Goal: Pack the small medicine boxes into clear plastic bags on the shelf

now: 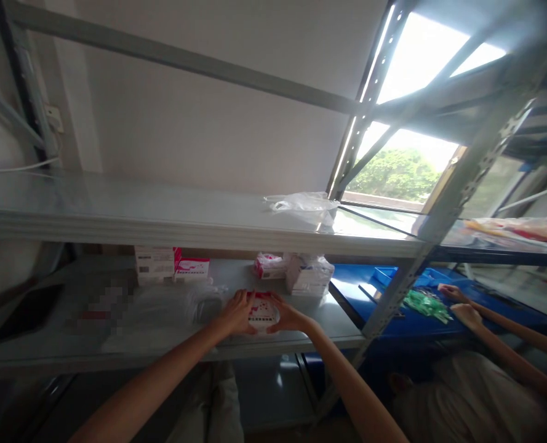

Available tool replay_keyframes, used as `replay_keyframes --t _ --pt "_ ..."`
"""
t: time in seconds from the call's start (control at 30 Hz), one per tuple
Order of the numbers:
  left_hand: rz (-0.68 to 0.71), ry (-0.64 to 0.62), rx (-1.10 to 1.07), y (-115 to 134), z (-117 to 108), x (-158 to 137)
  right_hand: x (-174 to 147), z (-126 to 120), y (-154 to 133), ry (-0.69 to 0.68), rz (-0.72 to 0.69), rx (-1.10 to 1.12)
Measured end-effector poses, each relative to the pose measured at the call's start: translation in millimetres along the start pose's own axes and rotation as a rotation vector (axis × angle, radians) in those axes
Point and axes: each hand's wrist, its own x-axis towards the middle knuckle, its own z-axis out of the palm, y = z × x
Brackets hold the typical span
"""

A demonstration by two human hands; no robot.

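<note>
Between my two hands is a small white box with red print [261,312], close to the front of the lower shelf [162,341]. My left hand [240,314] grips its left side, and my right hand [289,315] presses the right side with the fingers over the top. Just left of my left hand lies a clear plastic bag [203,301], its contents hard to make out. Behind the hands stand a red and white box [269,266] and a stack wrapped in clear plastic [309,275].
White and pink boxes [155,266] stand at the back left, and a dark flat object [26,314] lies far left. A plastic bag [303,206] rests on the upper shelf [139,203]. At right, a co-worker's hands [467,314] are beside a green bundle [425,304]. A metal post [397,286] stands between.
</note>
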Motion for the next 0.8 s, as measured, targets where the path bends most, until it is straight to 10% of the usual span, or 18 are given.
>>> replay_keyframes --t 0.3,0.8 --pt "0.048 -0.082 -0.038 -23.5 18.4 2.1 2.7 -5.2 18.4 0.106 0.08 0.09" --pt "-0.197 -0.145 -0.287 -97.0 -6.8 11.5 28.0 4.4 -11.8 0.152 0.387 -0.618"
